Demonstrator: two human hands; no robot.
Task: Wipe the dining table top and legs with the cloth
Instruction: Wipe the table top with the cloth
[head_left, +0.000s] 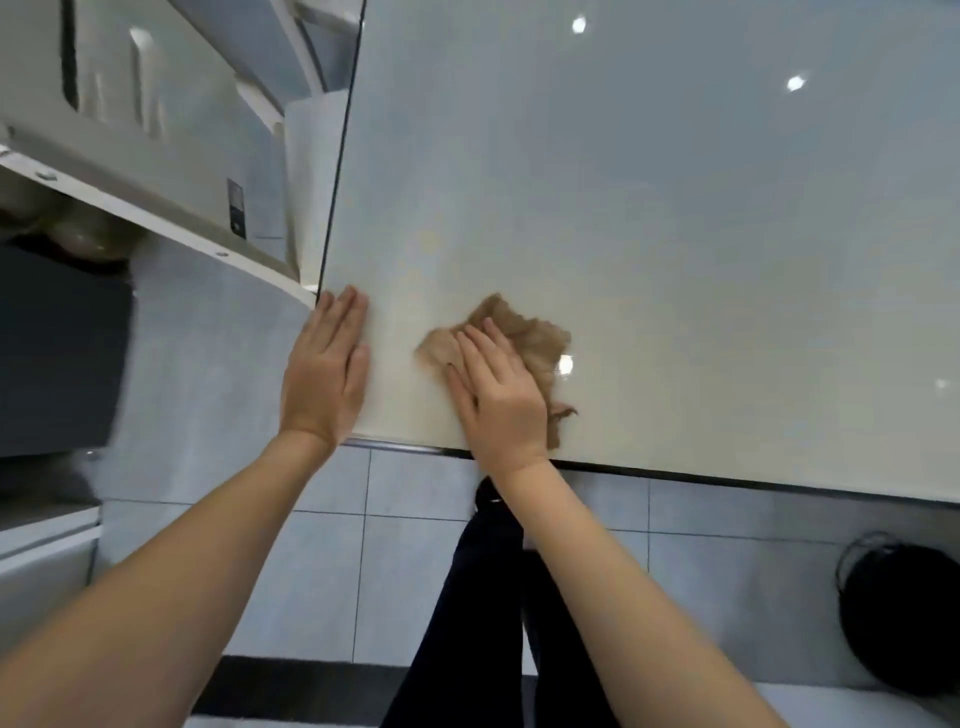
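Note:
The glossy cream dining table top (649, 234) fills the upper right of the head view, its near edge running along the bottom and its left edge close to a white unit. A crumpled tan cloth (535, 332) lies near the table's front left corner. My right hand (498, 389) presses flat on the cloth with straight fingers. My left hand (327, 369) rests flat on the corner of the table, fingers straight, holding nothing. The table legs are hidden under the top.
A white cabinet or chair frame (171, 156) stands just left of the table. A dark block (57, 353) sits at the far left. Light floor tiles (405, 525) lie below the table edge. A black round bin (904, 613) stands at the lower right. My dark trouser legs (483, 623) show between my arms.

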